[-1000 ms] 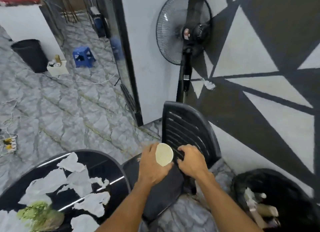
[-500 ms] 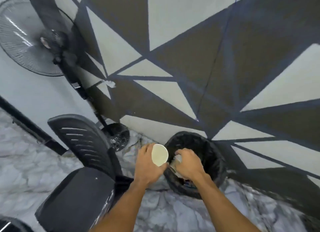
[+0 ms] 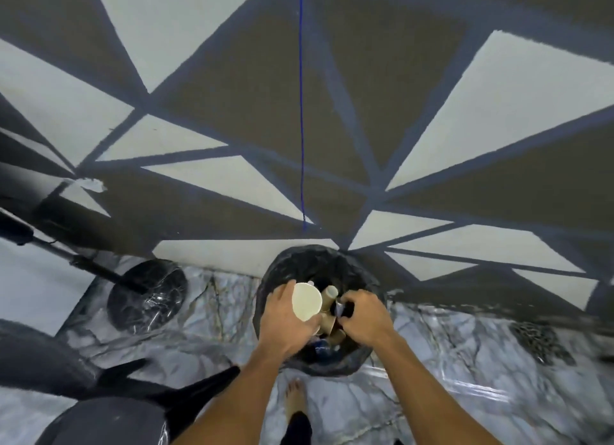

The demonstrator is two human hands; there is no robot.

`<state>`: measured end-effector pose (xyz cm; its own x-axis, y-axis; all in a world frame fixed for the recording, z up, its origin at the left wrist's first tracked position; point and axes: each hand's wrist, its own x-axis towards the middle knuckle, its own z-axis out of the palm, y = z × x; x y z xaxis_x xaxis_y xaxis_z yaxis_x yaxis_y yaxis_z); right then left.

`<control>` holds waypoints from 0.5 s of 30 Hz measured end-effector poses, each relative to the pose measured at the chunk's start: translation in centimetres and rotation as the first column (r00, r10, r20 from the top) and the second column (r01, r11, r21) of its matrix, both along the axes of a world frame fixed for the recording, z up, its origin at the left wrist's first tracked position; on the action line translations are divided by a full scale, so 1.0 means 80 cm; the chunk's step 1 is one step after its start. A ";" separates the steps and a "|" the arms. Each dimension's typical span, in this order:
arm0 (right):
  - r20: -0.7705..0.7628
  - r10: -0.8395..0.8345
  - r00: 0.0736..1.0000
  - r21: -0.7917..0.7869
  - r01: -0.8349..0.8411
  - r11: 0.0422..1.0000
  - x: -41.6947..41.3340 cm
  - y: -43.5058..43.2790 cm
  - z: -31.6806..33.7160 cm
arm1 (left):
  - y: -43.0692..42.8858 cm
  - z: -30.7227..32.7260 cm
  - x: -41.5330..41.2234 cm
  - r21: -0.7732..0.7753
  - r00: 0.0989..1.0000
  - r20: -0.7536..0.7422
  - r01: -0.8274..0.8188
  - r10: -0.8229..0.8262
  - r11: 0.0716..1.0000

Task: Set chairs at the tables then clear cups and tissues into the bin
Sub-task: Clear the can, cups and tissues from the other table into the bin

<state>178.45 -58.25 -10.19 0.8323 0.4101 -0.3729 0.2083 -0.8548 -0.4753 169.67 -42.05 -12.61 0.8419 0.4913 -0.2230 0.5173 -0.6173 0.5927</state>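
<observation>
Both hands are over the bin (image 3: 299, 261) now; half a second ago they were only at its near rim, and the view has swung down so the bin sits at lower centre.

It's a round bin, lined with a crinkled, glossy black bag. Inside, a heap of brown paper cups (image 3: 329, 294) lies at all angles.

The left hand (image 3: 285, 323) has its fingers curled round a white paper cup (image 3: 306, 301). The cup's round mouth is tipped up towards the camera, right above the bin's opening. The right hand (image 3: 363, 318) is curled tight just beside it, fingertips pinching a small dark item (image 3: 342, 307). What that item is, I cannot tell. The two hands are close together, and I can't tell whether they touch.

Below the forearms, a bare foot (image 3: 294, 398) stands on the floor (image 3: 448, 361), which is polished grey marble with dark veins.

At lower left, the round black fan base (image 3: 146, 295) has a sheen like plastic wrap. The smooth black chair (image 3: 99, 418) fills the bottom left corner, blurred.

Behind the bin, the wall (image 3: 232, 79) is painted in sharp triangles of brown and pale grey, split by dark slate bands. A thin blue cord (image 3: 301, 112) hangs straight down it from the top of the frame.
</observation>
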 end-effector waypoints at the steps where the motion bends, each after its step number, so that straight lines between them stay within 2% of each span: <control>1: 0.003 -0.006 1.000 -0.006 0.006 1.000 0.012 0.004 -0.002 | 0.006 -0.003 0.016 0.005 1.000 -0.009 -0.006 0.006 1.000; 4: 0.013 -0.007 1.000 -0.046 0.008 0.999 0.047 0.018 -0.009 | 0.026 -0.010 0.061 0.021 0.999 -0.027 -0.031 0.031 0.999; 9: -0.020 -0.037 0.999 -0.024 0.037 0.999 0.083 0.039 -0.023 | 0.049 -0.021 0.105 -0.052 0.995 -0.084 0.046 -0.051 0.998; 15: -0.076 0.015 0.997 -0.035 -0.018 0.999 0.111 0.043 -0.037 | 0.039 -0.029 0.129 -0.112 0.984 -0.141 0.093 -0.108 0.989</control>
